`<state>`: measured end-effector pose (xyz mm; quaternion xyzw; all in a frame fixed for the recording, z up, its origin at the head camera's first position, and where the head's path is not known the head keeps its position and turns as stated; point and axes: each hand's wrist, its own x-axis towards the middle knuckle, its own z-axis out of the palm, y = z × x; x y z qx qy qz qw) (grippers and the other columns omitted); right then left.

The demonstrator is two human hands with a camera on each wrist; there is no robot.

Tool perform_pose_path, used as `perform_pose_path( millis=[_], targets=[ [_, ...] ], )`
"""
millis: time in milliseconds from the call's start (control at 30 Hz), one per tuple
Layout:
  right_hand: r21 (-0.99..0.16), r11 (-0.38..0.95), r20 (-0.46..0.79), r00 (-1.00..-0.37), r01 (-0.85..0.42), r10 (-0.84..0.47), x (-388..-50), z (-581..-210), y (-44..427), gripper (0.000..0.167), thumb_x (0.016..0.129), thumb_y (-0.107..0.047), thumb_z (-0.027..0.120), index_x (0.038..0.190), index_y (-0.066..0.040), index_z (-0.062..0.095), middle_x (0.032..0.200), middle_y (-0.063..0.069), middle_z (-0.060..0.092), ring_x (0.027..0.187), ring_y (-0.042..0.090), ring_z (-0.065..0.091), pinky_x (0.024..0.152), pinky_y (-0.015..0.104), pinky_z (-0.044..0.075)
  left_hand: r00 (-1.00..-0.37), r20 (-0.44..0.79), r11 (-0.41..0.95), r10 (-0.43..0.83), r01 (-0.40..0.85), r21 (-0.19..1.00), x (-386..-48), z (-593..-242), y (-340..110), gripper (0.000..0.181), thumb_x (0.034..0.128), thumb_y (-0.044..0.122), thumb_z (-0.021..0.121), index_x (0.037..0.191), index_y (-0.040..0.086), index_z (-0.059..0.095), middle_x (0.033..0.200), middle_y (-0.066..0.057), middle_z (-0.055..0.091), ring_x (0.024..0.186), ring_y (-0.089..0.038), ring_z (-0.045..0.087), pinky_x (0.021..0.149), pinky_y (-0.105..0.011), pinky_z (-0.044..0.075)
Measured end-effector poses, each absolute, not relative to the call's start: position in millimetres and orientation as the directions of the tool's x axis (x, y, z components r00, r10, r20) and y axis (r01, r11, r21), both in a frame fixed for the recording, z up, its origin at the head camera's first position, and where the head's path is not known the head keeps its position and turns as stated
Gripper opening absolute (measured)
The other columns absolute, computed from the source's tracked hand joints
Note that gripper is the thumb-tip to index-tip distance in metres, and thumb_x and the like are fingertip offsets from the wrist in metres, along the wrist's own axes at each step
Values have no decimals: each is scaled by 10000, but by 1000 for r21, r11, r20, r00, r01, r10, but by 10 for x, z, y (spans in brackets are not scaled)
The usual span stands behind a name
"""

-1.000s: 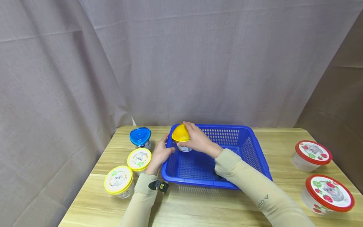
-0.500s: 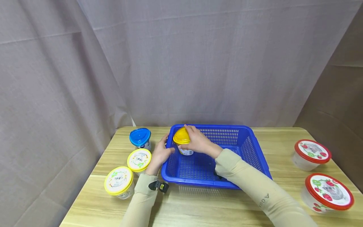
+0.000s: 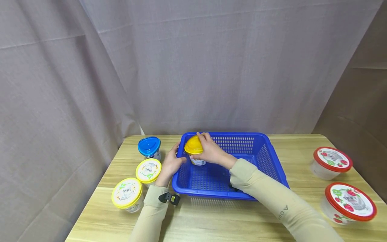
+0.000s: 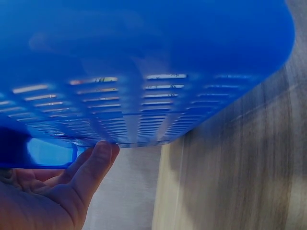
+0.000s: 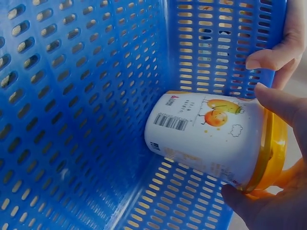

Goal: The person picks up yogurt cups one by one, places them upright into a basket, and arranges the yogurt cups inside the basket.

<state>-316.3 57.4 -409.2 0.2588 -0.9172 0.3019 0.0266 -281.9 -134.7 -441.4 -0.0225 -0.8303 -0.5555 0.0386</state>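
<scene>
My right hand [image 3: 213, 152] grips a white tub with a yellow lid [image 3: 193, 145], fingers around the lid. The tub stands in the back left corner of a blue perforated basket [image 3: 229, 194]. In the right wrist view the tub's printed wall [image 5: 201, 129], with fruit drawings and a barcode, reaches the basket floor. My left hand [image 3: 170, 164] holds the basket's left rim, thumb over the inside and fingers along the outside. The left wrist view shows those fingers [image 4: 93, 167] against the slotted basket wall [image 4: 134, 100].
Left of the basket stand a blue-lidded tub [image 3: 149, 146] and two tubs with yellow-rimmed white lids, one nearer the basket [image 3: 148, 170] and one in front [image 3: 127, 193]. Two red-lidded tubs, a back one [image 3: 332, 159] and a front one [image 3: 350, 201], stand at the right. A grey curtain [image 3: 199, 67] hangs behind.
The yellow-lidded tub has come down a little and slightly right into the basket corner, with my right hand on it. My left hand has stayed on the rim.
</scene>
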Motion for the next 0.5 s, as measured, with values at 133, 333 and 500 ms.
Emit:
perform_pose_path(
  millis=[133, 333, 500],
  targets=[
    [-572, 692, 153, -886, -441, -438, -3154, -4071, 573, 1099, 792, -360, 850, 1562, 80, 201, 1429, 277, 363, 1216, 407, 532, 1047, 506, 450, -997, 83, 382, -7, 74, 921, -2812, -4408, -1345, 838, 771, -2, 633, 1557, 41, 348, 1378, -250, 541, 1109, -394, 612, 932, -536, 527],
    [-597, 692, 116, -897, -406, -426, -3157, -4044, 573, 1094, 788, -340, 854, 1554, 96, 205, 1424, 271, 365, 1214, 406, 533, 1051, 501, 445, -997, 72, 383, -13, 62, 922, -2803, -4400, -1343, 832, 782, -4, 633, 1561, 52, 345, 1396, -250, 530, 1142, -405, 597, 957, -554, 508],
    [-605, 679, 121, -891, -415, -437, -3193, -4055, 577, 1082, 790, -322, 856, 1546, 108, 213, 1422, 279, 362, 1219, 412, 530, 1063, 501, 435, -997, 74, 393, -13, 63, 917, -2809, -4402, -1348, 832, 780, -1, 631, 1560, 50, 346, 1412, -252, 519, 1162, -410, 589, 965, -560, 501]
  ],
)
